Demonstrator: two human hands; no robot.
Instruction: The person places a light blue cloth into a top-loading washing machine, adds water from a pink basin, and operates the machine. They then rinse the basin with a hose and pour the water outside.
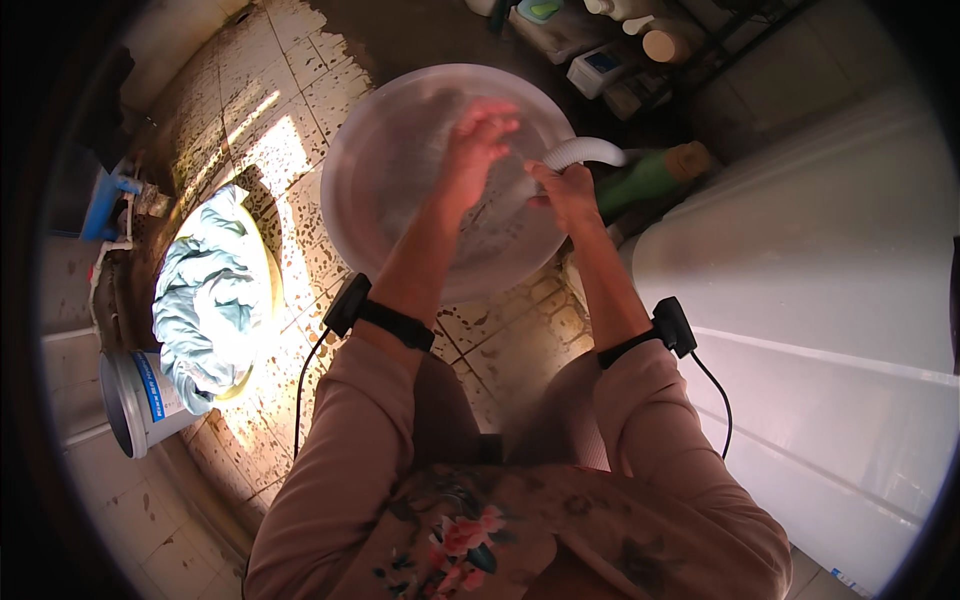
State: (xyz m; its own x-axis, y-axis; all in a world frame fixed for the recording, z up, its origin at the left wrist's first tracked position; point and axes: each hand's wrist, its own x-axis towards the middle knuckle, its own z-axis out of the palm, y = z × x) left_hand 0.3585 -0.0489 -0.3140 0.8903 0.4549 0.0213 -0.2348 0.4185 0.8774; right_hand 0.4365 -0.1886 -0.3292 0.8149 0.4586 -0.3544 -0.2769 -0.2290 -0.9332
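A large, pale round tub (345,190) stands on the floor in front of me, with what looks like cloudy water in it. Over its middle hovers my left hand (476,150), fingers apart and a little curled, slightly blurred by motion, with nothing visible in it. At the tub's right rim my right hand (568,195) grips a white ribbed hose (585,152), which curves off to the right. The hose's end inside the tub is hard to make out. Black straps with small devices circle both forearms.
Pale blue cloth (205,290) fills a yellow basin (268,265) at left, beside a white bucket (125,400). A green bottle (640,185) lies right of the tub, near a large white appliance (800,270). Containers stand on a dark rack (700,60) behind. Wet tiles (310,60) cover the floor.
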